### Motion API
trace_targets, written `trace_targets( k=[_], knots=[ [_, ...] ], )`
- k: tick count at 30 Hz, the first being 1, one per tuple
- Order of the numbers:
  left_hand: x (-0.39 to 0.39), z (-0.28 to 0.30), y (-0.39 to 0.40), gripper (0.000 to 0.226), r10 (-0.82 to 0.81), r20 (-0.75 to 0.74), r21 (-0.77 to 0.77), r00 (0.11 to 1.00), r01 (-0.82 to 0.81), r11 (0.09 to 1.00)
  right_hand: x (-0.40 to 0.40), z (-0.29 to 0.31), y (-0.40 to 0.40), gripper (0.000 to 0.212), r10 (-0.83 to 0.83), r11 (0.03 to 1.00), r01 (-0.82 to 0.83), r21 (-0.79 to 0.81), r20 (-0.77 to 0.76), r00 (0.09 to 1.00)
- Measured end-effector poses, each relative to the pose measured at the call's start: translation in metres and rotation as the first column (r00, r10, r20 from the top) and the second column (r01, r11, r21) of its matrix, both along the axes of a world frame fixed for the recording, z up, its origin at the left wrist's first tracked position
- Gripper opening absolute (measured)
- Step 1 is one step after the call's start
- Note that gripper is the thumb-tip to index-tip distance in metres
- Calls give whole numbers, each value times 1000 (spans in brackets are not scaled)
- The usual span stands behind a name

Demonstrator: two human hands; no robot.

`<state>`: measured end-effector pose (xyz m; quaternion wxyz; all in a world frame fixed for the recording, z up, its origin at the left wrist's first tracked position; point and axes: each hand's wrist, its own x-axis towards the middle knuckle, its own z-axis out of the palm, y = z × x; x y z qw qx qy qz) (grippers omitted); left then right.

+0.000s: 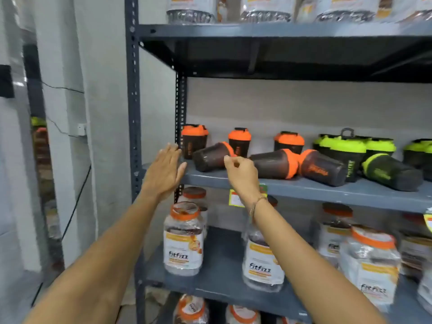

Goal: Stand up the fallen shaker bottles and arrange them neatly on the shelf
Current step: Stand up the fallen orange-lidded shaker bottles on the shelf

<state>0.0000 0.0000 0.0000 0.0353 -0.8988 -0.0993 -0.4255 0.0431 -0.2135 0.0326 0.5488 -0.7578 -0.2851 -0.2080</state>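
Note:
On the grey middle shelf lie three fallen dark shaker bottles with orange lids: one at the left, one in the middle, one tipped against it. A fallen green-lidded shaker lies further right. Three orange-lidded shakers stand upright behind, and green-lidded ones stand at the right. My left hand is open, flat, just left of the leftmost fallen bottle. My right hand hovers in front of that bottle's orange lid, fingers loosely curled, holding nothing.
The shelf's dark metal upright post stands left of my left hand. Large clear jars with orange lids fill the shelf below, and wrapped jars sit on the top shelf. A white wall is at the left.

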Motion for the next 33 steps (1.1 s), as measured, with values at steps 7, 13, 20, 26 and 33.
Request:
trace_targets(
  k=[7,13,20,26,33],
  knots=[
    [14,-28,54,55,-19,-32,-66,999,17,998,20,12,51,50,-124,984,74,-162,-323,938],
    [27,-49,57,43,-22,117,-133,993,38,990,22,23,87,90,-289,914,164,-371,-312,905],
    [32,-53,65,41,-69,173,-101,982,87,991,60,32,115,122,-379,857,136,-497,-430,820],
    [30,-53,64,46,-78,197,-80,977,96,992,39,40,107,95,-291,920,112,-375,-463,837],
    [31,-54,67,49,-78,167,-84,983,93,992,28,41,94,100,-335,834,162,-527,-251,908]
  ],
)
